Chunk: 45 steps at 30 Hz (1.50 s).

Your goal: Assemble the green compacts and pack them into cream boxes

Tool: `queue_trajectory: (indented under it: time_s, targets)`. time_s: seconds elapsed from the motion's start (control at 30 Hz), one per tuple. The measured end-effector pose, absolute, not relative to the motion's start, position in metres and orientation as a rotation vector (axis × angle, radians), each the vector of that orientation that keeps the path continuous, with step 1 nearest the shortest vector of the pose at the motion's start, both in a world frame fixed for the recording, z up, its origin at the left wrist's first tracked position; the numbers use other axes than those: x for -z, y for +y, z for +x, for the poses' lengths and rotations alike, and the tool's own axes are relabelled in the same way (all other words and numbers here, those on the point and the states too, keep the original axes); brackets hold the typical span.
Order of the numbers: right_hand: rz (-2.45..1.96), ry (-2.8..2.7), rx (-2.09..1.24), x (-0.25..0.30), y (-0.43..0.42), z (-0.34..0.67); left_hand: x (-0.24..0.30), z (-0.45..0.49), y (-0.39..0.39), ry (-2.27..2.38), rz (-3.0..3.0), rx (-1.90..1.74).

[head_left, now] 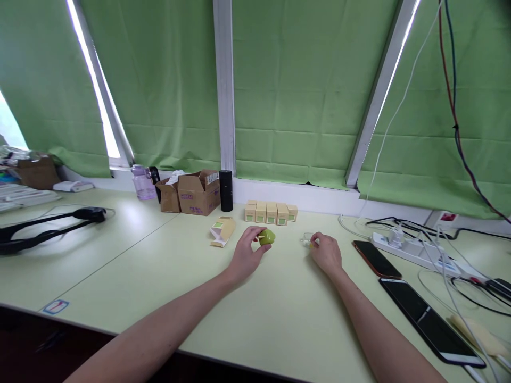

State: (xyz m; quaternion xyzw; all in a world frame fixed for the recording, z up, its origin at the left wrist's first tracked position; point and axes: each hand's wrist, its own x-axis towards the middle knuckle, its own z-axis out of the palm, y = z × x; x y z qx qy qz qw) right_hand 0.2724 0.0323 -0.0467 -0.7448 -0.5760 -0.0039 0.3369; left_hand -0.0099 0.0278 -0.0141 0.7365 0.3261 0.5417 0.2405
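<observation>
The left hand (245,255) lay on the table (279,314) with thumb and fingertips closed around a small green case (266,236), which sat on the tabletop near the middle, just in front of a row of small boxes (270,213). The right hand (326,254) rested a little way to the right, its fingers curled toward a tiny clear piece (307,242). Whether it pinched that piece or only touched it could not be told. The two hands were apart, with bare table between them.

By the look of it, the step in hand was a grasp, with the case held but not lifted. Any move from there would call for a light, even pinch, since the case looked rounded and smooth and might slip sideways.

The case seemed to lie with its long axis roughly left to right, its rounded end turned to the right, away from the left palm. A pale spot showed on its near-left side. It was too small to tell whether a lid stood open.

To the left of the case an open carton (222,231) lay on its side, flap toward the person. Farther back stood a black cylinder (225,190), two cardboard boxes (198,191) and a clear bottle (142,182). On the right lay two phones (376,258), a power strip (411,247) and loose cables. A black strap (51,226) lay far to the left.
</observation>
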Motion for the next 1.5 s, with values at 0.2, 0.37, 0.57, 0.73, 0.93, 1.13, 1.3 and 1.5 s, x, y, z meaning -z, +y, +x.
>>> queue_trajectory:
  time_s: [0.2, 0.37, 0.57, 0.73, 0.93, 1.13, 1.3, 1.5]
  targets:
    - [-1.838, -1.563, -0.140, 0.044, 0.028, 0.252, 0.014, -0.010, 0.028, 0.911, 1.991, -1.483]
    - [-1.607, -1.434, -0.449, 0.049, 0.030, 0.245, 0.016, -0.010, 0.030, 0.901, 1.972, -1.514]
    - [-1.320, -1.380, -0.694, 0.033, 0.024, 0.235, 0.016, -0.010, 0.037, 0.928, 1.849, -1.554]
    - [-0.745, -1.230, -1.255, 0.007, -0.002, 0.217, 0.021, -0.011, 0.046, 0.855, 1.605, -1.552]
    - [-0.684, -1.247, -1.357, -0.006, -0.020, 0.199, 0.023, -0.011, 0.051, 0.795, 1.471, -1.541]
    - [-0.636, -1.268, -1.315, -0.001, -0.020, 0.195, 0.016, -0.011, 0.045, 0.741, 1.407, -1.506]
    - [-0.696, -1.202, -1.252, 0.013, -0.012, 0.191, 0.014, -0.012, 0.041, 0.693, 1.387, -1.484]
    - [-0.826, -1.235, -1.137, 0.017, -0.011, 0.186, 0.013, -0.013, 0.037, 0.644, 1.408, -1.442]
